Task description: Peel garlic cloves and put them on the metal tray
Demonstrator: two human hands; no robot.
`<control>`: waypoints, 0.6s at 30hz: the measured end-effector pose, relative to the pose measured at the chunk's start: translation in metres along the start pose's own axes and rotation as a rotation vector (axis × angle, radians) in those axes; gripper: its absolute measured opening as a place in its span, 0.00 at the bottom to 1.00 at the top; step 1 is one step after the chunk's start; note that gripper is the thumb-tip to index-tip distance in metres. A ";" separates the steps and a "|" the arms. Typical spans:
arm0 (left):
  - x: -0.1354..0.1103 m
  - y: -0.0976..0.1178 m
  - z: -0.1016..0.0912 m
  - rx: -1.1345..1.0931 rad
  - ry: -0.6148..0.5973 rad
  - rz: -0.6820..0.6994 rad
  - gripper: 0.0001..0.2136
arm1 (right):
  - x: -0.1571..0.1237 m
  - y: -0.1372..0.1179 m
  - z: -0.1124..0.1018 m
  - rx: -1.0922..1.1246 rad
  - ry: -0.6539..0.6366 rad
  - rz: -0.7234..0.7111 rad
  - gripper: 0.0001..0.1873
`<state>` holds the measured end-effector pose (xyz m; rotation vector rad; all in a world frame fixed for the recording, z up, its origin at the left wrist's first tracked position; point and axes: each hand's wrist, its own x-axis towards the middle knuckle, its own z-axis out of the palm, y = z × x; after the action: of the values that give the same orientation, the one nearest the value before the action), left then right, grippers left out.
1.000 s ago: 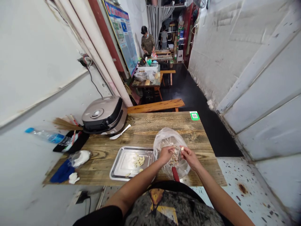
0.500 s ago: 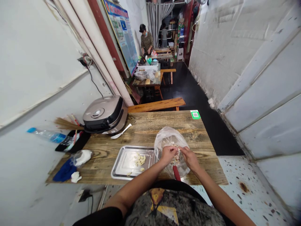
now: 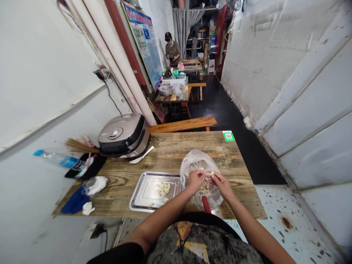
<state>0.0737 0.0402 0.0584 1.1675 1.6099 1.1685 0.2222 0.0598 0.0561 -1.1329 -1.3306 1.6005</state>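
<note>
My left hand (image 3: 194, 180) and my right hand (image 3: 222, 184) meet over an open clear plastic bag (image 3: 200, 162) of garlic and papery skins on the wooden table (image 3: 176, 150). Both hands pinch a pale garlic clove (image 3: 211, 173) between their fingertips. A red handle (image 3: 206, 204) sticks out from under the bag toward me. Just left of the bag lies a steel tray (image 3: 143, 194) with several peeled cloves (image 3: 162, 189) on it.
A grey rice cooker (image 3: 123, 134) and a white spoon (image 3: 141, 155) sit at the table's back left. A water bottle (image 3: 57, 159), blue cloth (image 3: 74, 201) and small bag (image 3: 95, 184) lie at the left. A bench (image 3: 183, 123) stands beyond; a person (image 3: 171, 51) works at far tables.
My hands stay over the bag, their fingertips working at the clove. The view has shifted slightly. The far person has turned a little.
</note>
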 end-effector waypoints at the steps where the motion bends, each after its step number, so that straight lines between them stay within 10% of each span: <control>1: 0.000 -0.001 0.000 0.021 0.008 -0.012 0.08 | 0.001 0.000 0.000 0.093 0.033 0.034 0.21; 9: 0.004 -0.007 -0.005 0.186 0.015 -0.030 0.06 | 0.001 -0.019 -0.005 0.437 0.071 0.129 0.17; 18: -0.005 0.013 0.005 -0.235 -0.203 -0.051 0.15 | 0.002 -0.005 -0.004 0.383 0.108 0.142 0.15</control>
<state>0.0826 0.0382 0.0700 1.0510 1.3047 1.1332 0.2256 0.0640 0.0600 -1.0742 -0.8419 1.7746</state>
